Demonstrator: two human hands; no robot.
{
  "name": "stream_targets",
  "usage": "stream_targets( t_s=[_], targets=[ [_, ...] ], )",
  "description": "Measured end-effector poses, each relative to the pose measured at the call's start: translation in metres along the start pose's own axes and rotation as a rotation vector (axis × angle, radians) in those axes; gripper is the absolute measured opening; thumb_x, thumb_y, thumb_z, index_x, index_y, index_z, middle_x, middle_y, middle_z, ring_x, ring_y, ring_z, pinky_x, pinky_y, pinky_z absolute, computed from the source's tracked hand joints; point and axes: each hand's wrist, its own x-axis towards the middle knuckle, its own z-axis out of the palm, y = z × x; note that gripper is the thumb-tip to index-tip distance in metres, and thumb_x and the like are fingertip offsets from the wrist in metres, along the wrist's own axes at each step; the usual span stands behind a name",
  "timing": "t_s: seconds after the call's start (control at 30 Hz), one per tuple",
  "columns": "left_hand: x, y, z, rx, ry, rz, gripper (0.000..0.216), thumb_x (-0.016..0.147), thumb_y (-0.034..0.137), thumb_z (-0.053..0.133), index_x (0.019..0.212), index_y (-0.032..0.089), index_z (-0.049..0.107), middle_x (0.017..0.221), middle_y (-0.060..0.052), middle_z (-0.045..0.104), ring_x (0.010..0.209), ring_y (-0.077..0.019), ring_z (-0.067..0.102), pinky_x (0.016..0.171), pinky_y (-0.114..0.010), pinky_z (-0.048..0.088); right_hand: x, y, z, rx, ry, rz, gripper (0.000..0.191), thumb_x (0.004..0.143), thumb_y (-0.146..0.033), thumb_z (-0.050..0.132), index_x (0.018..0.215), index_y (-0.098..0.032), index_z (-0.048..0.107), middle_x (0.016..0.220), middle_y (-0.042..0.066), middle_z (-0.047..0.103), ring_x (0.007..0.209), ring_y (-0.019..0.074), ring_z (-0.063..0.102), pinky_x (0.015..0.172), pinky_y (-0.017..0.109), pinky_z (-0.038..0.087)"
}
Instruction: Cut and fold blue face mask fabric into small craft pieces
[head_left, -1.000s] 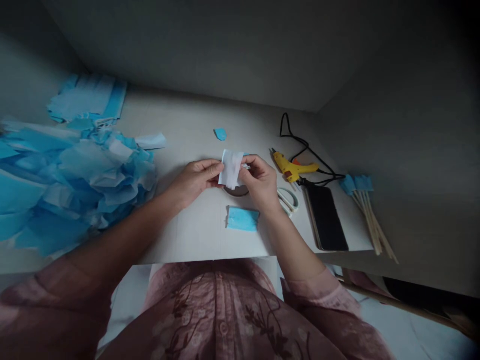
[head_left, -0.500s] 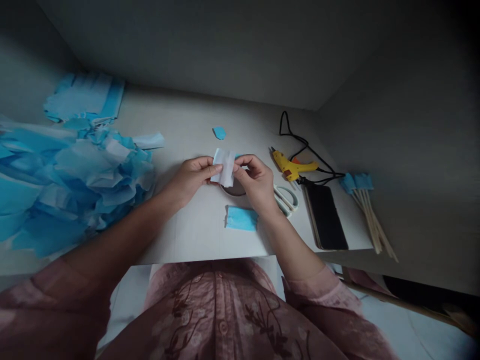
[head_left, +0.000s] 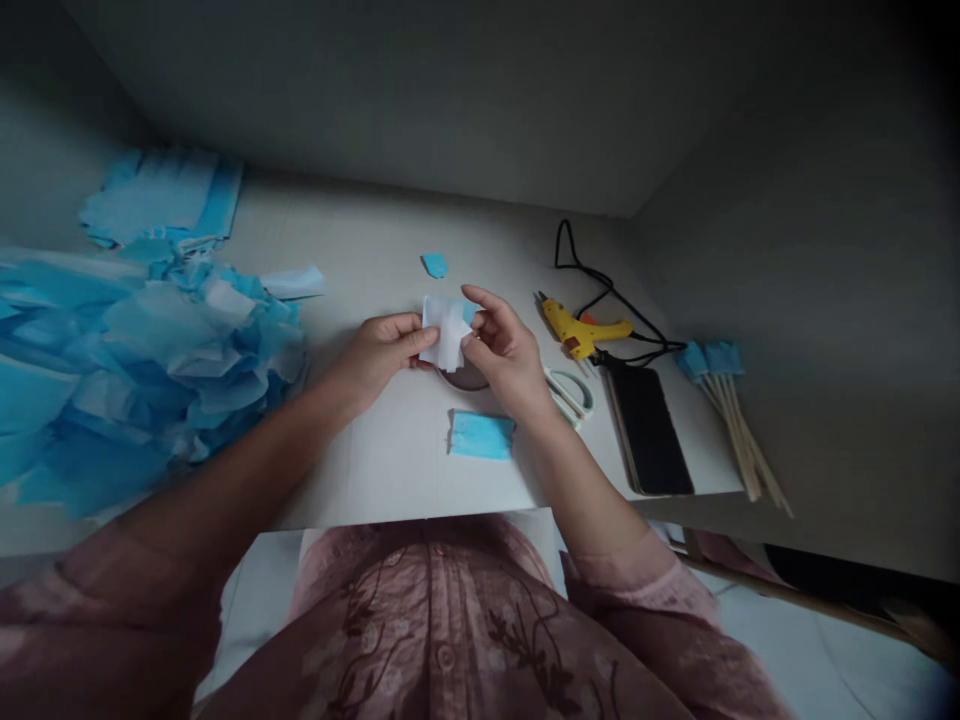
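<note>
The pale paper piece [head_left: 442,330] is held above the desk [head_left: 375,260], between the two hands and touching both. It lies to the right of the left hand [head_left: 379,352] and to the left of the right hand [head_left: 508,355]. Neither hand is nearer.

- Long axis: runs roughly near to far, leaning slightly.
- Left hand: closed in a pinch on the left edge of the piece, thumb on top.
- Right hand: thumb and lower fingers pinch the right edge. The index finger is raised and extends over the far corner.
- Appearance: small, white to light blue, thin, folded or creased along its length. A blue strip shows at its far right corner.

A dark round object [head_left: 466,378] lies on the desk directly under the piece. A folded blue piece [head_left: 481,436] lies nearer the person. To the right are scissors [head_left: 574,392], a yellow glue gun [head_left: 581,332] and a phone [head_left: 649,428]. A heap of blue tissue [head_left: 135,370] fills the left side.
</note>
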Motion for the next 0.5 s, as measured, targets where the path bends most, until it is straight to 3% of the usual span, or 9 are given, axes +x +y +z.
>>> stream_targets(
  t_s=[0.23, 0.5],
  targets=[
    [-0.0015, 0.0001, -0.0009, 0.08, 0.003, 0.033, 0.032, 0.074, 0.046, 0.078, 0.081, 0.015, 0.072, 0.074, -0.002, 0.068, 0.068, -0.0143, 0.058, 0.068, -0.029, 0.046, -0.0002, -0.0082, -0.0005, 0.048, 0.148, 0.054, 0.025, 0.087, -0.047, 0.069, 0.094, -0.023, 0.071, 0.08, -0.001, 0.065, 0.073, 0.0137, 0.057, 0.071, 0.028, 0.048],
    [-0.0009, -0.0001, 0.0, 0.046, 0.02, 0.02, 0.031, 0.074, 0.045, 0.079, 0.079, 0.015, 0.071, 0.073, -0.002, 0.066, 0.069, -0.0146, 0.058, 0.069, -0.029, 0.045, 0.0007, -0.0044, 0.0016, 0.135, 0.166, 0.112, 0.036, 0.087, -0.054, 0.067, 0.074, -0.022, 0.06, 0.065, -0.004, 0.051, 0.064, 0.0116, 0.048, 0.064, 0.025, 0.043]
  ],
)
